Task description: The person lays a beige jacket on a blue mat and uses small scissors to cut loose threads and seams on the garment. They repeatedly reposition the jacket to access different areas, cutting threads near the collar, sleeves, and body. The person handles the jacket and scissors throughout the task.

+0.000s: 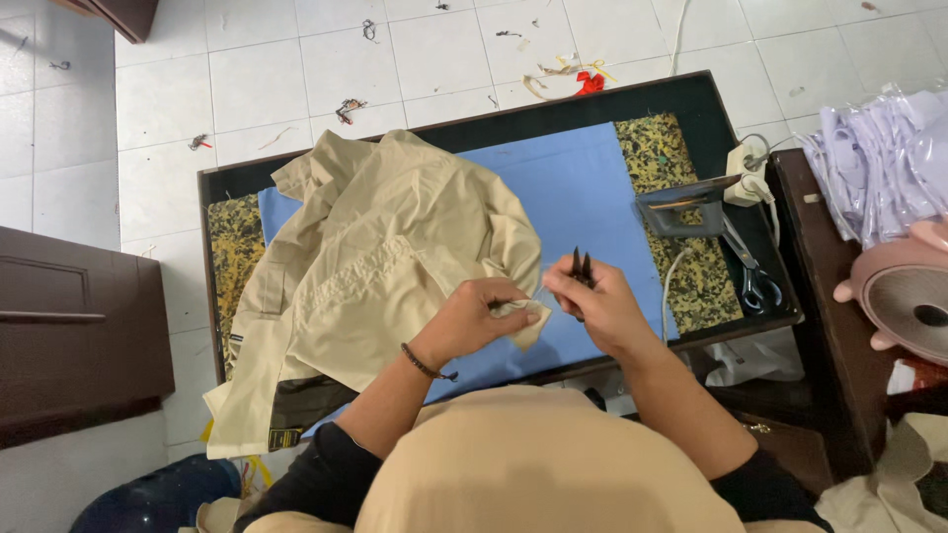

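Head view, looking down on a dark table [474, 123] with a blue cloth [583, 192] spread over it and yellow-black patterned pads at both ends. A beige shirt [375, 266] lies crumpled across the left and centre of the frame, one edge hanging off the near left corner of the table. Left hand [484, 316], just below frame centre: thumb and fingers pinched together on a small fold of the shirt's edge, lifting it slightly off the blue cloth. Right hand [597, 306], just right of it: fingers closed around a small black thread snipper [581, 268], blades pointing toward the top of the frame, tips close to the pinched fold; contact with the fabric cannot be told. Judgement on handling: the shirt is light, soft and limp, holds no shape, and will slide easily on the smooth cloth; a pinch near a seam or hem gives the best control, with the bulk left resting on the table. The snipper is small, rigid and sharp, so fabric near the tips should be kept taut. At right of frame: a flat iron [686, 207], large scissors [752, 276], and a stack of clear-bagged white garments [879, 163]. Thread scraps [568, 74] litter the white tiled floor at the top.
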